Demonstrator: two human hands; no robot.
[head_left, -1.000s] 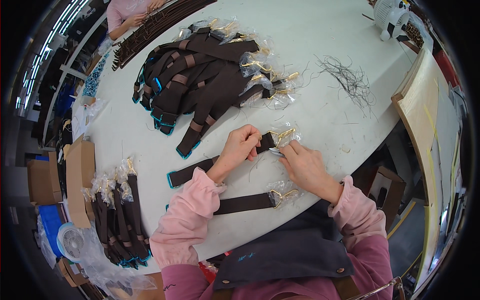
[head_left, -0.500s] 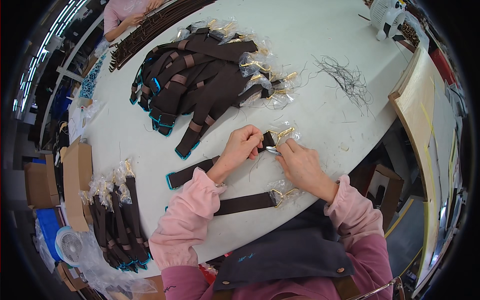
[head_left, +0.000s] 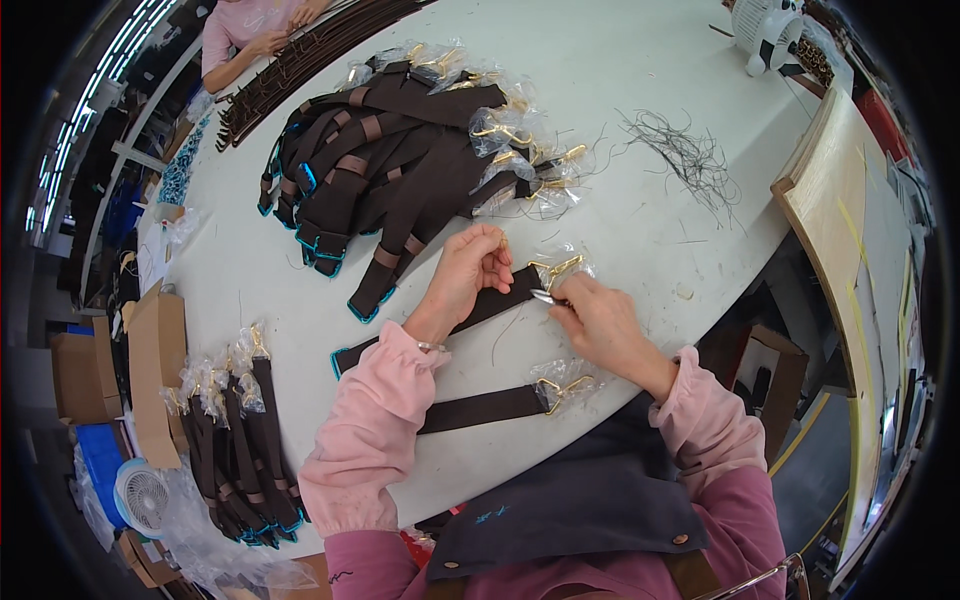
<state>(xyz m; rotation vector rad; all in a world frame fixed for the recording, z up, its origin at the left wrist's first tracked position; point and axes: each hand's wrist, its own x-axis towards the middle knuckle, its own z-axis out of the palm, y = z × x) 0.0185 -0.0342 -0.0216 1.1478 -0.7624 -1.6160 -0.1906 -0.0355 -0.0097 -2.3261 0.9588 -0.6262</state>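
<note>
A dark brown strap (head_left: 480, 310) with a gold buckle in a clear plastic wrap (head_left: 560, 268) lies across the white table (head_left: 620, 130). My left hand (head_left: 465, 275) pinches the strap near the buckle end and holds it down. My right hand (head_left: 598, 318) holds small metal snips (head_left: 545, 296) with their tips at the strap beside the buckle. A second brown strap (head_left: 480, 408) with a wrapped gold buckle (head_left: 562, 384) lies nearer my body.
A large pile of brown straps with wrapped buckles (head_left: 400, 150) lies farther back. A smaller stack of straps (head_left: 235, 440) sits at the left edge. Loose cut threads (head_left: 680, 150) lie at the right. Another person's hands (head_left: 270, 30) work at the far side.
My right hand has moved left, bringing the snips to the strap by the buckle. My left hand has shifted its pinch slightly along the strap.
</note>
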